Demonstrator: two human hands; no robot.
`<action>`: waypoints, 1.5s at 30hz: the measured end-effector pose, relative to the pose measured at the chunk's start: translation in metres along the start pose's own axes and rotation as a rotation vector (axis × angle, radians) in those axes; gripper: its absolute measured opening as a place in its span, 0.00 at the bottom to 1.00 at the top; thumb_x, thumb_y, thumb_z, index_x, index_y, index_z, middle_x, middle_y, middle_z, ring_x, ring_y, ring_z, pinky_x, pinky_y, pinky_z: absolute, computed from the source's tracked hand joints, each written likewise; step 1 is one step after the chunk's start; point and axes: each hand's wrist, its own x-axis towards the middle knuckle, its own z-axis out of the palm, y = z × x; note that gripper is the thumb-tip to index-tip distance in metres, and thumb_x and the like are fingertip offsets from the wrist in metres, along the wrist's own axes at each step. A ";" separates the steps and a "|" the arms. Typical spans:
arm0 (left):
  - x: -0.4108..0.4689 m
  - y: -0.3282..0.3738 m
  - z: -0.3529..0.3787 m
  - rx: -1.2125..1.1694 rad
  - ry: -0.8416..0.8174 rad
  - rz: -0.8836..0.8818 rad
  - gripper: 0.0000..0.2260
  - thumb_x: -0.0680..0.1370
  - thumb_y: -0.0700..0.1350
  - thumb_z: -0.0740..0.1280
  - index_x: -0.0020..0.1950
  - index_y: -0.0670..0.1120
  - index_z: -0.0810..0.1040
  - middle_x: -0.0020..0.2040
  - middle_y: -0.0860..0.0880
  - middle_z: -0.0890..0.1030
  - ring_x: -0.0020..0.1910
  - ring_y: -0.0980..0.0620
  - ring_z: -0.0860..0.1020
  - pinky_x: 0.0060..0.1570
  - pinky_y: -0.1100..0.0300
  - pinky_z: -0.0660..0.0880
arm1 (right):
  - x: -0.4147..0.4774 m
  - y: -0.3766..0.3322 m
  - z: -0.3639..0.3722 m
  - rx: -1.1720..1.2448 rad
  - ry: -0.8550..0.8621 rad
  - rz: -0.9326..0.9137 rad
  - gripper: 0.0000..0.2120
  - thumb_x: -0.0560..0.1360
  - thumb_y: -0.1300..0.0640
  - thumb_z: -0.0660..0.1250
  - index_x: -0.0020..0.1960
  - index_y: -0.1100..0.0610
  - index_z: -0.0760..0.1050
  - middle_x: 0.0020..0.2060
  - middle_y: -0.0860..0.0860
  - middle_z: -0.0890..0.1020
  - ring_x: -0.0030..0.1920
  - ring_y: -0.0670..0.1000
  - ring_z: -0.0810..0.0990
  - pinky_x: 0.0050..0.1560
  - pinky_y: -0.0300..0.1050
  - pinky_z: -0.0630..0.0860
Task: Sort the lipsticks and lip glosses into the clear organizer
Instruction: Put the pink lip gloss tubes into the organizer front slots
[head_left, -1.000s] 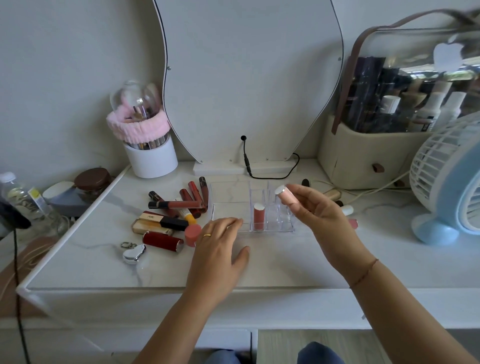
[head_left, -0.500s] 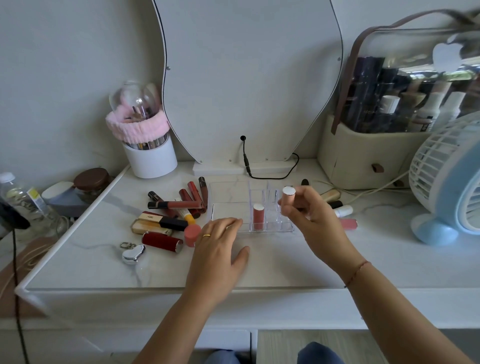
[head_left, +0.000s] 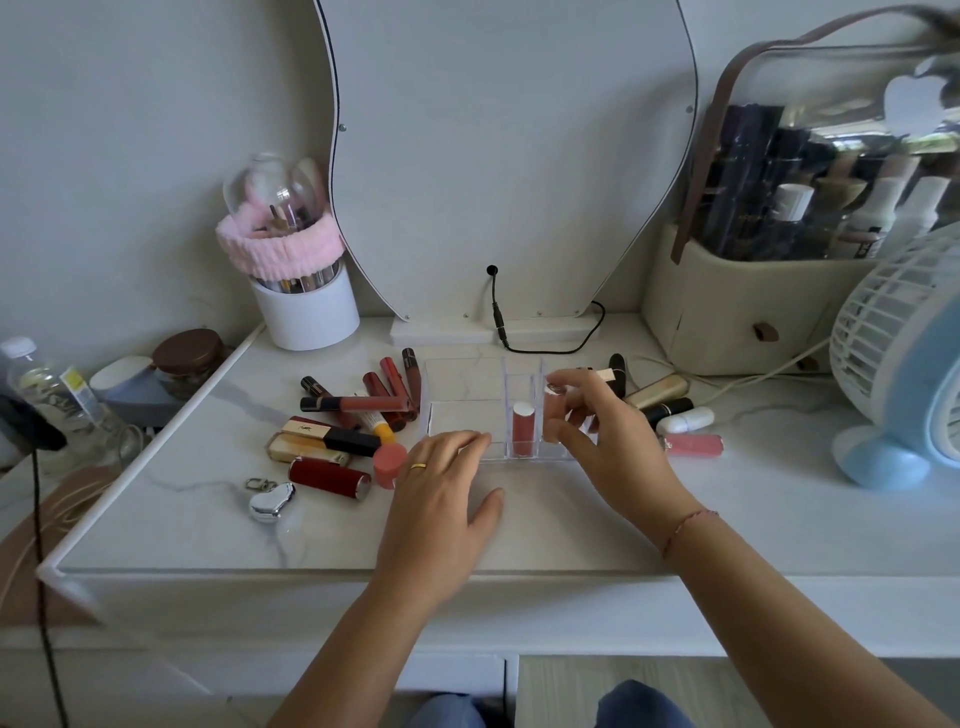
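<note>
A clear organizer (head_left: 467, 382) stands mid-table with one red lipstick (head_left: 523, 428) upright in a front slot. My right hand (head_left: 608, 441) pinches a pink lipstick (head_left: 554, 400) with a pale cap, held upright in the slot to the right of the red one. My left hand (head_left: 441, 499) rests flat on the table, fingertips touching the organizer's front left edge. A pile of lipsticks and lip glosses (head_left: 358, 421) lies left of the organizer. More tubes (head_left: 670, 410) lie to its right, partly behind my right hand.
A white brush cup (head_left: 306, 306) with a pink headband stands at the back left. A mirror (head_left: 509, 156) with a black cable is behind the organizer. A cosmetics case (head_left: 769, 291) and a fan (head_left: 904, 358) are on the right. A silver keychain (head_left: 270, 499) lies front left.
My right hand has turned the pink lipstick upright and lowered it from above the organizer into a slot beside the red lipstick. My left hand has stayed put.
</note>
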 end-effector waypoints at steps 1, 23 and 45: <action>0.000 0.000 0.000 -0.002 -0.001 -0.002 0.22 0.75 0.50 0.64 0.69 0.50 0.67 0.65 0.54 0.70 0.67 0.54 0.63 0.63 0.62 0.60 | 0.000 0.000 0.001 -0.002 0.007 -0.005 0.17 0.73 0.60 0.67 0.59 0.49 0.70 0.41 0.46 0.79 0.42 0.38 0.73 0.42 0.24 0.65; -0.001 0.001 -0.001 -0.007 0.004 -0.004 0.22 0.74 0.47 0.67 0.68 0.47 0.69 0.65 0.52 0.72 0.66 0.50 0.66 0.65 0.54 0.65 | -0.024 0.022 -0.050 -0.375 0.121 0.036 0.14 0.68 0.54 0.73 0.53 0.55 0.80 0.48 0.50 0.80 0.51 0.53 0.74 0.53 0.46 0.68; 0.000 0.001 -0.001 -0.007 -0.002 -0.030 0.22 0.74 0.47 0.67 0.67 0.48 0.70 0.64 0.52 0.72 0.65 0.50 0.67 0.63 0.54 0.67 | -0.036 0.025 -0.081 -0.052 0.175 0.170 0.06 0.69 0.54 0.72 0.44 0.50 0.75 0.33 0.37 0.84 0.31 0.44 0.75 0.32 0.33 0.71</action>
